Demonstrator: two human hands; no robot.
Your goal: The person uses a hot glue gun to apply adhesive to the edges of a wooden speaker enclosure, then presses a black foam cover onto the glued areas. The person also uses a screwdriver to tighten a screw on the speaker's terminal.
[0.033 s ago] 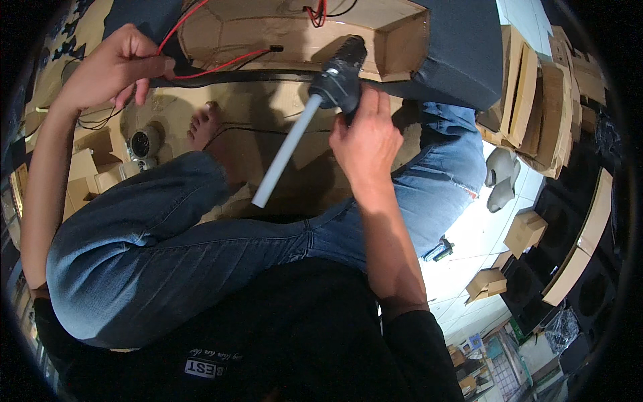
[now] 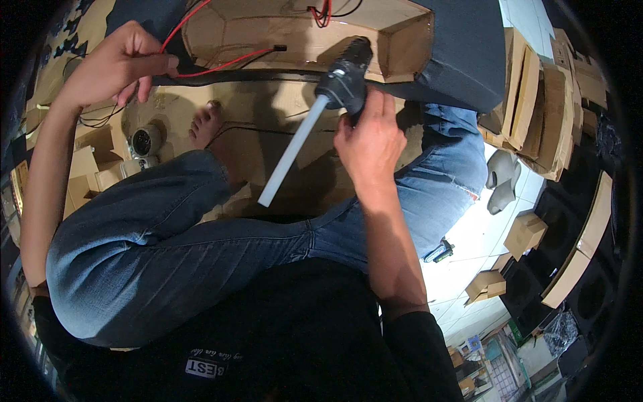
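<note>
My right hand (image 2: 374, 139) is wrapped around the handle of a black hot glue gun (image 2: 344, 82). A long whitish glue stick (image 2: 293, 153) sticks out of the gun's rear, slanting down to the left. The gun's front end is over the near wall of an open box (image 2: 410, 45) with a bare brown inside and dark covering. At the box's left end, my left hand (image 2: 127, 67) pinches a red wire (image 2: 221, 65) between thumb and fingers. That wire runs along the near wall to a small black piece (image 2: 280, 48). More red and black wires (image 2: 323, 13) hang at the far wall.
My bent legs in jeans (image 2: 187, 201) lie below the box, a bare foot (image 2: 205, 124) beneath it. Small cartons (image 2: 87, 164) and round parts (image 2: 146, 141) are at the left. Stacked cardboard (image 2: 529, 94), grey slippers (image 2: 501, 181) and black speaker-like panels (image 2: 536, 248) stand right.
The glue gun and my right hand have shifted very slightly to the right. My left hand keeps its pinch on the red wire.
</note>
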